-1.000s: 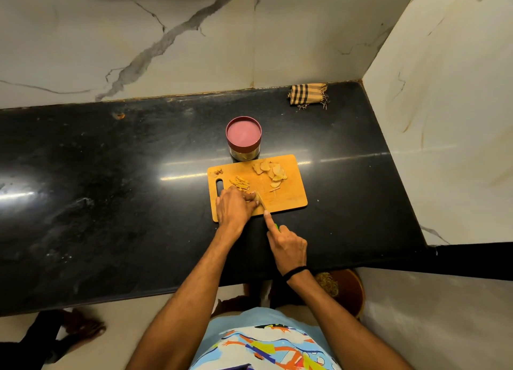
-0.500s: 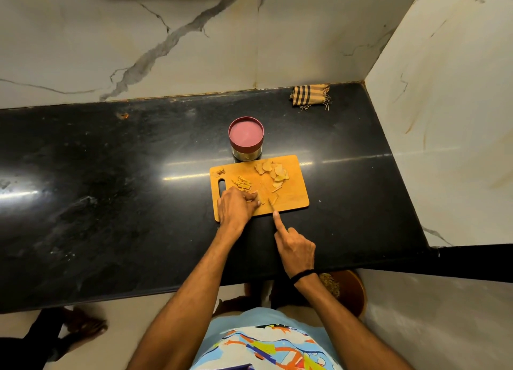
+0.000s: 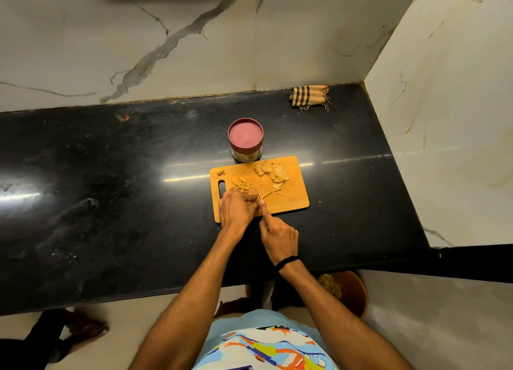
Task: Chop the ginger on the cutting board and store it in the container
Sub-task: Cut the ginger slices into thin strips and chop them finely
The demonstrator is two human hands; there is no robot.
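Note:
An orange cutting board [image 3: 291, 197] lies on the black counter. Ginger slices [image 3: 273, 172] are piled at its far right, thin ginger strips [image 3: 242, 185] lie near the handle slot, and a few loose strips [image 3: 268, 194] sit mid-board. My left hand [image 3: 236, 208] rests curled on the board's near left, holding down a ginger piece hidden under the fingers. My right hand [image 3: 277, 233] grips a knife, index finger stretched along it; the thin blade [image 3: 258, 195] stands just right of my left fingers. A steel container with a red lid [image 3: 245, 139] stands closed behind the board.
A striped folded cloth [image 3: 309, 96] lies at the counter's back right, by the marble walls. Ginger scraps [image 3: 220, 172] sit on the board's far left corner. Below the counter edge are a brown round vessel [image 3: 349, 292] and another person's foot [image 3: 83, 325] on the floor.
My right hand shifted the knife left and forward, from the board's near edge up against my left fingers. The left hand stayed on the ginger.

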